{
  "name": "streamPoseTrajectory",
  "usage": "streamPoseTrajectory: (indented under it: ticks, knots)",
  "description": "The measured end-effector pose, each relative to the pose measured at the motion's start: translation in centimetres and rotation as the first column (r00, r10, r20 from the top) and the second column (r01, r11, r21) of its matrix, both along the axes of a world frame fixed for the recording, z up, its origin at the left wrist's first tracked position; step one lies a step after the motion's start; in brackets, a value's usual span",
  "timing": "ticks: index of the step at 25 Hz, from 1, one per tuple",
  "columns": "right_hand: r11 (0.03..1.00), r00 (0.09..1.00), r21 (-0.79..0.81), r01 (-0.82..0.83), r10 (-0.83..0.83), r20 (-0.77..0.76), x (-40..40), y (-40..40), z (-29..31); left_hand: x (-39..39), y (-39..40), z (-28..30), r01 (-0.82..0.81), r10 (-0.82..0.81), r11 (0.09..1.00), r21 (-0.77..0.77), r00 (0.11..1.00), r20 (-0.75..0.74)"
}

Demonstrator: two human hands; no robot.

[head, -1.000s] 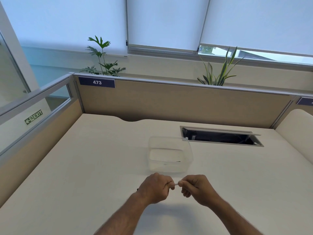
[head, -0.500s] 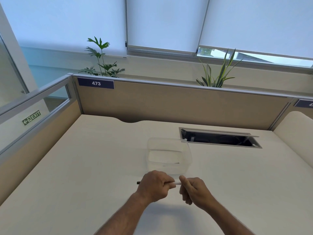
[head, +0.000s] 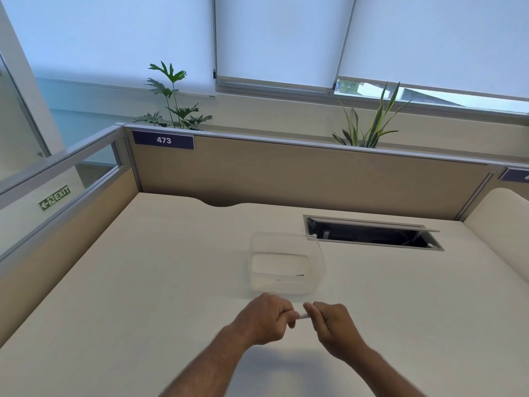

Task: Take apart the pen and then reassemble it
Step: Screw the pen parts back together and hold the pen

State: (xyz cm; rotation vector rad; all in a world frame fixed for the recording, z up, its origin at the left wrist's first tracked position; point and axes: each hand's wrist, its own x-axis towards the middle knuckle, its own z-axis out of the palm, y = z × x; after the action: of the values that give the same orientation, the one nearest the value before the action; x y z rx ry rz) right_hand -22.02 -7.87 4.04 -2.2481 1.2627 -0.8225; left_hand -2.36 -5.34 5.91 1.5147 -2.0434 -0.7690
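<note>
Over the near middle of the cream desk, both fists meet around a thin white pen [head: 301, 316]. Only a short white stretch of it shows between them. My left hand [head: 264, 318] is closed around one end, and my right hand [head: 329, 320] pinches the other end with thumb and fingers. The rest of the pen is hidden inside the fists. Just beyond the hands stands a clear plastic container [head: 319, 255]; a small thin pen part [head: 290, 277] lies on its floor.
An open cable hatch [head: 372, 233] is cut into the desk at the back right. Tan partition panels [head: 286, 173] wall the desk at the back and left. Two plants [head: 174, 104] stand behind the partition, under the window blinds.
The dark pen tip that stuck out left of my left fist half a second ago is hidden now. The hands have stayed together in front of the container, with less pen showing.
</note>
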Motion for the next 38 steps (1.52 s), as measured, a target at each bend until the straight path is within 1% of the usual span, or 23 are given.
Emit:
streamPoseTrajectory:
  ticks: [2, 4, 6, 8, 9, 11, 13, 15, 16, 18, 19, 22, 24, 26, 27, 29, 30, 31, 32, 33, 35, 36, 38]
  knots:
    - [0.994, 0.997, 0.087, 0.064, -0.067, 0.038, 0.5, 0.0, 0.2, 0.0, -0.1, -0.1, -0.017, 0.018, 0.997, -0.08, 1.0, 0.006]
    - [0.958, 0.987, 0.263, 0.111, -0.138, 0.088, 0.9, -0.1, 0.6, 0.0, -0.2, -0.1, -0.059, 0.058, 0.983, -0.173, 0.998, -0.013]
    - [0.876, 0.97, 0.474, 0.091, -0.186, 0.158, 1.1, 0.0, 1.0, 0.0, -0.3, 0.0, -0.107, 0.102, 0.966, -0.235, 0.994, -0.032]
    - [0.828, 0.961, 0.558, 0.047, -0.19, 0.202, 1.1, 0.3, 1.3, 0.0, -0.3, -0.1, -0.109, 0.112, 0.961, -0.254, 0.994, -0.001]
    - [0.843, 0.962, 0.536, 0.042, -0.179, 0.206, 1.1, 0.4, 1.4, -0.1, -0.2, -0.3, -0.092, 0.103, 0.964, -0.251, 0.994, 0.032]
    - [0.924, 0.976, 0.375, 0.071, -0.143, 0.167, 0.9, 0.5, 1.2, -0.2, 0.0, -0.2, -0.063, 0.081, 0.973, -0.221, 0.994, 0.071]
    - [0.981, 0.995, 0.176, 0.075, -0.086, 0.059, 0.4, 0.5, 0.7, -0.2, 0.1, 0.0, -0.057, 0.065, 0.987, -0.15, 0.997, 0.05]
    - [0.999, 0.996, 0.029, 0.035, -0.032, -0.083, -0.1, 0.4, 0.5, -0.1, 0.2, 0.3, -0.019, 0.021, 0.998, -0.056, 0.999, 0.034]
    - [1.0, 0.994, -0.023, 0.013, -0.016, -0.106, -0.3, 0.2, 0.3, -0.2, 0.3, 0.4, 0.003, -0.003, 1.0, -0.008, 0.999, 0.032]
    - [0.997, 0.995, -0.077, -0.013, 0.006, -0.095, -0.5, 0.0, -0.1, -0.3, 0.5, 0.7, 0.025, -0.025, 0.998, 0.051, 1.0, 0.012]
    - [0.996, 0.996, -0.083, -0.011, 0.004, -0.084, -0.5, -0.1, -0.2, -0.4, 0.6, 0.6, 0.026, -0.026, 0.999, 0.046, 1.0, 0.01]
    - [0.997, 0.998, -0.057, 0.05, -0.053, -0.043, 0.1, 0.1, -0.4, -0.3, 0.4, 0.4, 0.022, -0.02, 0.999, -0.046, 0.999, 0.042]
    - [0.993, 0.994, 0.035, 0.11, -0.109, -0.03, 0.4, 0.0, -0.3, -0.2, 0.1, 0.2, -0.011, 0.016, 0.994, -0.11, 0.999, 0.042]
    - [0.96, 0.987, 0.232, 0.158, -0.158, -0.02, 0.8, 0.1, 0.4, -0.1, -0.1, 0.0, -0.053, 0.067, 0.98, -0.19, 0.996, 0.065]
    - [0.922, 0.984, 0.347, 0.171, -0.18, -0.005, 0.9, 0.1, 0.6, -0.1, -0.2, 0.0, -0.067, 0.087, 0.971, -0.23, 0.993, 0.077]
    - [0.81, 0.972, 0.569, 0.14, -0.222, 0.078, 1.0, 0.1, 1.2, -0.1, -0.3, 0.0, -0.077, 0.107, 0.955, -0.287, 0.99, 0.089]
    - [0.774, 0.965, 0.623, 0.113, -0.235, 0.117, 1.1, 0.3, 1.4, -0.1, -0.4, 0.1, -0.078, 0.111, 0.952, -0.294, 0.989, 0.096]
    - [0.765, 0.959, 0.636, 0.095, -0.241, 0.147, 1.1, 0.4, 1.7, -0.1, -0.4, 0.2, -0.079, 0.113, 0.955, -0.285, 0.988, 0.105]
    - [0.791, 0.957, 0.604, 0.095, -0.24, 0.164, 1.2, 0.5, 1.8, -0.1, -0.4, 0.1, -0.074, 0.109, 0.962, -0.263, 0.987, 0.122]
    - [0.851, 0.963, 0.513, 0.118, -0.224, 0.151, 1.2, 0.6, 1.7, -0.1, -0.4, 0.2, -0.062, 0.097, 0.97, -0.236, 0.986, 0.138]
    - [0.951, 0.978, 0.267, 0.156, -0.186, 0.091, 1.0, 0.7, 1.3, -0.2, -0.4, 0.4, -0.034, 0.061, 0.983, -0.182, 0.988, 0.142]
    - [0.973, 0.984, 0.177, 0.147, -0.162, 0.071, 0.8, 0.7, 1.2, -0.2, -0.3, 0.6, -0.02, 0.039, 0.989, -0.148, 0.992, 0.123]
    - [0.994, 0.994, 0.023, 0.107, -0.106, -0.039, 0.3, 0.5, 0.8, -0.2, -0.1, 1.1, 0.015, -0.01, 0.997, -0.071, 0.997, 0.078]
